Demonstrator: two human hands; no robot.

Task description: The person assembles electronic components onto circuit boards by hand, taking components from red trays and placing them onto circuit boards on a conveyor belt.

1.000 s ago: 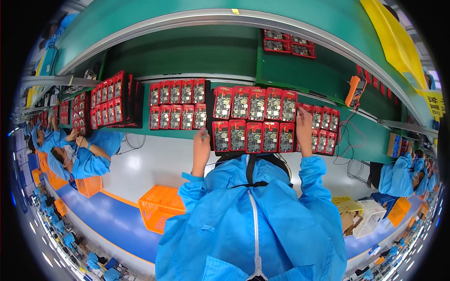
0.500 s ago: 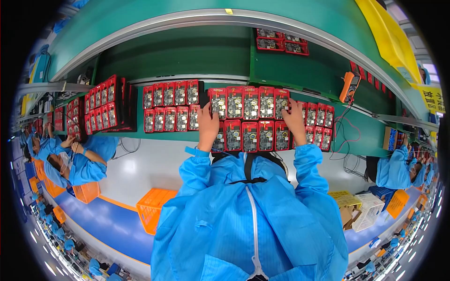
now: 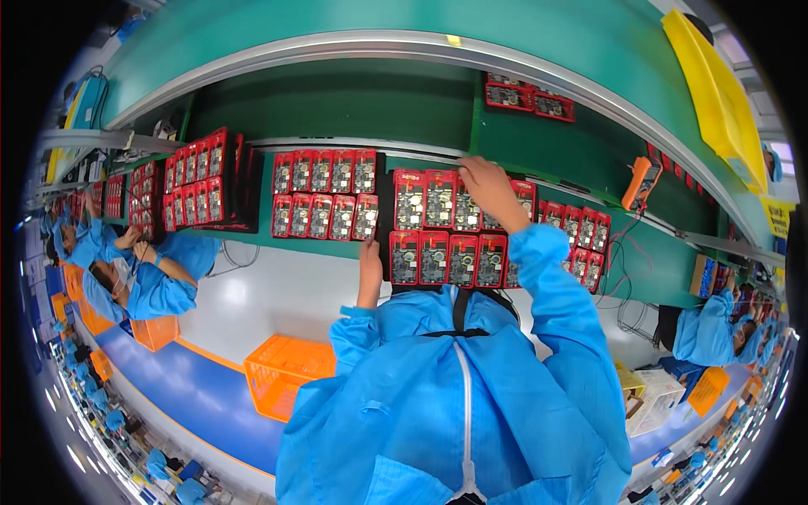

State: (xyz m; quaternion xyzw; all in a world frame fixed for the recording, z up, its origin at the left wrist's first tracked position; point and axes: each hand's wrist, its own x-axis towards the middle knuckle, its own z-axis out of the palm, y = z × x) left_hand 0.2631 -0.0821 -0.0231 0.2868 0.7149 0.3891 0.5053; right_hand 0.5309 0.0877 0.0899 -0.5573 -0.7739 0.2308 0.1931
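Observation:
In front of me lies a block of red cases with circuit boards showing, set in two rows. My right hand reaches across the block's far row, palm down and fingers stretched toward the far edge. Part of that row is covered by this hand. My left hand is at the near right corner of a second group of red cases, in the gap between the groups. Its fingertips meet the lower end of the corner case, which leans slightly. Whether they grip it is hidden.
More red cases stand at left in a stack and at right. An orange multimeter with leads leans behind. A metal rail spans the bench's far side. An orange crate is on the floor; co-workers sit at both sides.
My left hand has left the middle block's far left corner and come down to the left group's near corner. My right hand has moved inward from the block's right side, over the far row.

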